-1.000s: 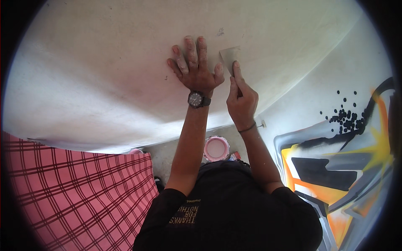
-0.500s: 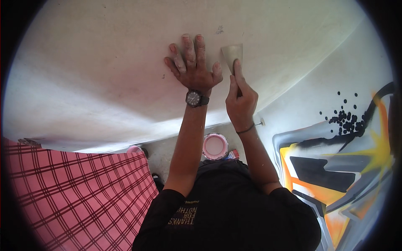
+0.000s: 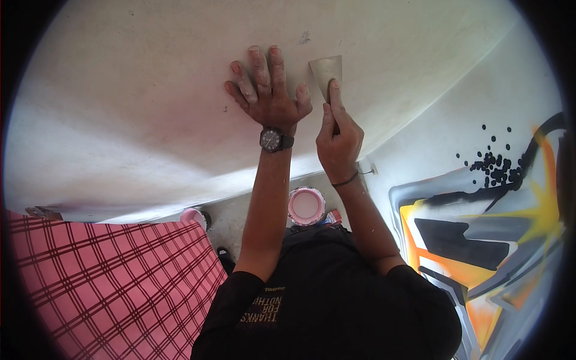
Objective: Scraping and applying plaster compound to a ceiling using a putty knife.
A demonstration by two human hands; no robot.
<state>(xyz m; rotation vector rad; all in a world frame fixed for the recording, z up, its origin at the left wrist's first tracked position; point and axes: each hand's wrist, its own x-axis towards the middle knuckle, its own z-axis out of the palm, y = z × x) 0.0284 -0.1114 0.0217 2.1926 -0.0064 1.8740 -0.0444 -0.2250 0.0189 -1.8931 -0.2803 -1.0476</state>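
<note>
My left hand [image 3: 270, 102] lies flat against the pale wall [image 3: 162, 78], its fingers spread and dusted with white. A black watch is on that wrist. To its right, my right hand [image 3: 339, 135] is closed round the handle of a putty knife [image 3: 327, 71]. The index finger stretches along the blade, whose wide edge points up and is at the wall. Most of the handle is hidden in the palm. A small dark mark [image 3: 305, 38] shows on the wall between the two hands, a little above the blade.
On the floor below stand a pink-rimmed bucket [image 3: 306, 206] and a second pink container [image 3: 193, 216]. A red and blue packet [image 3: 332, 217] lies by the bucket. Pink checked cloth [image 3: 114, 276] fills the lower left. The right wall [image 3: 480, 240] carries a painted mural.
In the picture, both hands and the putty knife sit slightly further left and up. The view has shifted a little too; the grip is the same.
</note>
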